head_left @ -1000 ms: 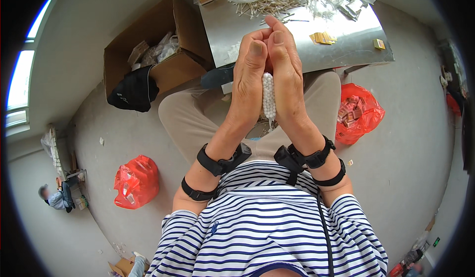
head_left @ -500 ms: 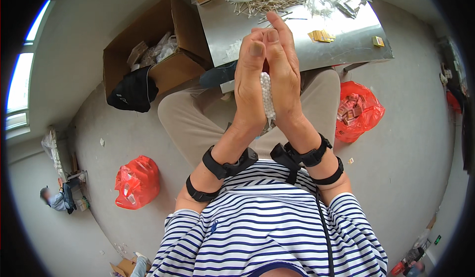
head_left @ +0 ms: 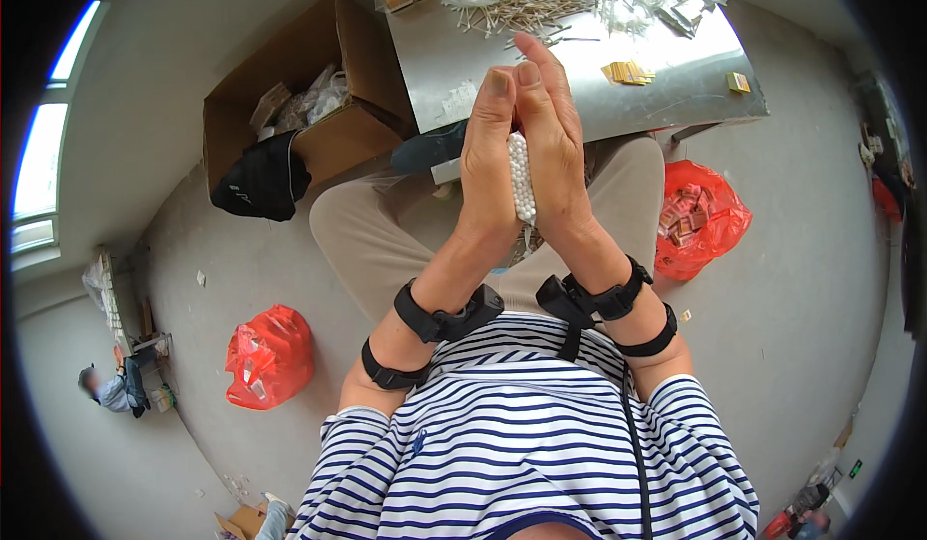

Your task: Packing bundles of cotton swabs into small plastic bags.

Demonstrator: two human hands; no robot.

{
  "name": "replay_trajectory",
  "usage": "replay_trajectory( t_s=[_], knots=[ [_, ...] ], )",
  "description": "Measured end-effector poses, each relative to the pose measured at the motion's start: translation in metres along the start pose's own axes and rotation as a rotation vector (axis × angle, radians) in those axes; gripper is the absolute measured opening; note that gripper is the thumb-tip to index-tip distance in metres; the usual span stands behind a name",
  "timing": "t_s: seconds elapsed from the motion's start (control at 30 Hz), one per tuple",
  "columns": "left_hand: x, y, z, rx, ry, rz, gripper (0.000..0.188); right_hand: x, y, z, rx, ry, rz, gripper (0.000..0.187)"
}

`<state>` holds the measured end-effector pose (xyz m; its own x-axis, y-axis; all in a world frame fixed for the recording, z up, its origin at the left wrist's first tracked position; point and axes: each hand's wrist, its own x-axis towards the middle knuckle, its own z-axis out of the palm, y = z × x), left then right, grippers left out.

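Note:
Between my two palms a bundle of cotton swabs (head_left: 521, 175) is pressed, its white tips facing me in a narrow upright strip. My left hand (head_left: 488, 168) flanks it on the left, thumb pointing away from me. On the other side my right hand (head_left: 555, 154) presses against it, thumb alongside the left one and a fingertip reaching beyond. The sticks' far ends are hidden by the hands. Both hands are above my lap, before the near edge of the metal table (head_left: 435, 57). A heap of loose cotton swabs (head_left: 526, 4) lies at its far side.
Small yellow boxes (head_left: 628, 72) lie on the table, another box (head_left: 739, 83) near its right corner. An open carton (head_left: 372, 67) with plastic packs stands left, a black cloth (head_left: 261, 178) over its edge. Red bags (head_left: 270, 357) stand on the floor either side. A person (head_left: 116, 390) sits far left.
Both hands have shifted slightly toward me, still pressed around the cotton swabs. The bundle's visible strip of tips sits a little higher between the palms.

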<state>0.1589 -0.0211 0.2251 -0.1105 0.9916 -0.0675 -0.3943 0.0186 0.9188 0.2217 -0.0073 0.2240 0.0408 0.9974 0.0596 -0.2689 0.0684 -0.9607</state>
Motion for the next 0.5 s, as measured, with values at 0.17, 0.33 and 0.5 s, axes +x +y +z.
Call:
replay_trajectory(
  t_s=[0.17, 0.33, 0.5],
  knots=[
    [-0.001, 0.010, -0.001, -0.019, -0.058, -0.028, 0.059, 0.004, 0.002, -0.003, 0.111, -0.050, 0.068, 0.048],
    [0.002, 0.013, -0.004, 0.001, -0.113, -0.057, 0.060, 0.006, -0.005, -0.001, 0.313, -0.078, 0.148, 0.047],
    [-0.004, 0.006, -0.006, 0.320, -0.003, 0.252, 0.053, -0.004, -0.008, 0.009, 0.124, 0.010, 0.007, 0.045]
  ],
)
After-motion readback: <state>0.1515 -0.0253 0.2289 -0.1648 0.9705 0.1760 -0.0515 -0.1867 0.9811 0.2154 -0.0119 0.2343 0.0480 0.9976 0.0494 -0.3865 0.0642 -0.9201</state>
